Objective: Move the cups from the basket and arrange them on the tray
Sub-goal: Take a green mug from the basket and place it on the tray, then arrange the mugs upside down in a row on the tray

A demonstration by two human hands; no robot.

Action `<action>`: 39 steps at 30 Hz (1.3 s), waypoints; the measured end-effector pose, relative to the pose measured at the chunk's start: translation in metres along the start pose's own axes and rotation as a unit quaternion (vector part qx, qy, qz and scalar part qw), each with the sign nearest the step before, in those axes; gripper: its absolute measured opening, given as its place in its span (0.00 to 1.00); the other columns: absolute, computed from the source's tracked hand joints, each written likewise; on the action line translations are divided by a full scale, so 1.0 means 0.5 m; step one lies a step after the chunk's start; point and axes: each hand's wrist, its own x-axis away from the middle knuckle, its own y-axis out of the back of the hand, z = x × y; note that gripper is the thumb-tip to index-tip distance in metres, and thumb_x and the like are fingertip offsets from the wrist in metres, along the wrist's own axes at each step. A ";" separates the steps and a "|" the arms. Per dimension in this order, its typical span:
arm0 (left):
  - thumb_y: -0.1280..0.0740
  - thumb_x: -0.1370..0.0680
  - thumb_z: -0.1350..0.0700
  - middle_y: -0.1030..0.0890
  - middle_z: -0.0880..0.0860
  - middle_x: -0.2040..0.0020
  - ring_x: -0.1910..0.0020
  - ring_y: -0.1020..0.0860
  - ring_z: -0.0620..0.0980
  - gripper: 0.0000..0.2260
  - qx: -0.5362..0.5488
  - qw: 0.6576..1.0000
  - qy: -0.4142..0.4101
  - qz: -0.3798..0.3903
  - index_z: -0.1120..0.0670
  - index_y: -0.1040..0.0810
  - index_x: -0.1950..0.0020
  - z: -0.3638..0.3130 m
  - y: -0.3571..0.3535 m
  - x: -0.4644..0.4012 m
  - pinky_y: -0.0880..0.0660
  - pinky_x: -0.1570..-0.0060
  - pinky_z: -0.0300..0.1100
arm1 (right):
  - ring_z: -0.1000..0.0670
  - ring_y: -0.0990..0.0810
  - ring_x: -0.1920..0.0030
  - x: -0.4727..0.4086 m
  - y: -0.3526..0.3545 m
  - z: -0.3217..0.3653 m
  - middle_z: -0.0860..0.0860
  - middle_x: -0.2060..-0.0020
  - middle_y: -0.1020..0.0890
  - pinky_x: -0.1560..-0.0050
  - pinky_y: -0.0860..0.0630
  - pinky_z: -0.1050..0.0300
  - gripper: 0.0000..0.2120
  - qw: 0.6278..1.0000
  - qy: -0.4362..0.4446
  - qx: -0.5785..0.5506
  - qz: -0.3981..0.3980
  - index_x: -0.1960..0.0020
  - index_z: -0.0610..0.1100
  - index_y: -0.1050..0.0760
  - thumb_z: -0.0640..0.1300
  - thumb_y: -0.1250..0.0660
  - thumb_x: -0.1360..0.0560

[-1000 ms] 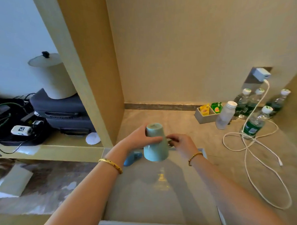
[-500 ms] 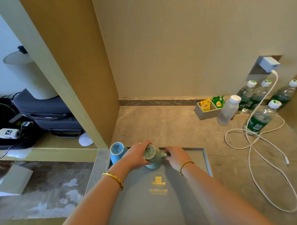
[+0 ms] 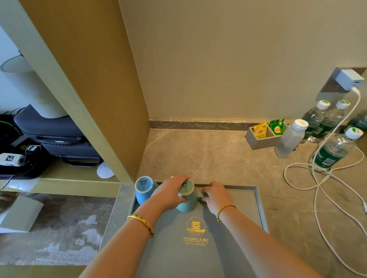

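Observation:
A grey tray with a gold logo lies on the counter in front of me. Upside down at its far left corner stands a blue cup. Just right of it, a pale green cup rests upside down on the tray. My left hand wraps around the green cup's left side. My right hand pinches its handle from the right. The basket is out of sight.
A wooden partition rises just left of the tray. On the counter to the right are a tea-bag box, several water bottles and a looping white charger cable. Bags and a lamp sit on the left shelf.
The green cup was held up in the air above the tray; both hands have lowered it onto the tray next to the blue cup. My view has dipped down and closer.

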 end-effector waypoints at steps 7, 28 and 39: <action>0.29 0.27 0.54 0.31 0.51 0.30 0.32 0.33 0.51 0.34 -0.006 1.000 0.018 0.007 0.47 0.42 0.26 -0.003 -0.008 0.003 0.34 0.34 0.45 | 0.41 0.22 0.46 -0.008 0.001 -0.002 0.42 0.48 0.19 0.53 0.27 0.54 0.12 0.999 -0.006 0.001 0.041 0.45 0.42 0.23 0.47 0.39 0.23; 0.39 0.22 0.56 0.19 0.53 0.47 0.49 0.21 0.52 0.12 0.130 0.943 0.127 -0.280 0.52 0.24 0.39 0.137 0.166 0.202 0.28 0.51 0.40 | 0.43 0.25 0.52 0.062 0.073 0.321 0.42 0.55 0.23 0.53 0.31 0.57 0.07 0.917 0.169 -0.215 -0.292 0.52 0.38 0.24 0.36 0.41 0.24; 0.41 0.21 0.55 0.20 0.50 0.53 0.59 0.24 0.49 0.11 0.147 0.893 0.301 -0.299 0.51 0.24 0.41 0.485 0.168 0.620 0.28 0.59 0.40 | 0.44 0.24 0.57 0.201 -0.227 0.747 0.44 0.57 0.22 0.61 0.33 0.57 0.10 0.922 0.344 -0.148 -0.103 0.53 0.40 0.25 0.44 0.43 0.21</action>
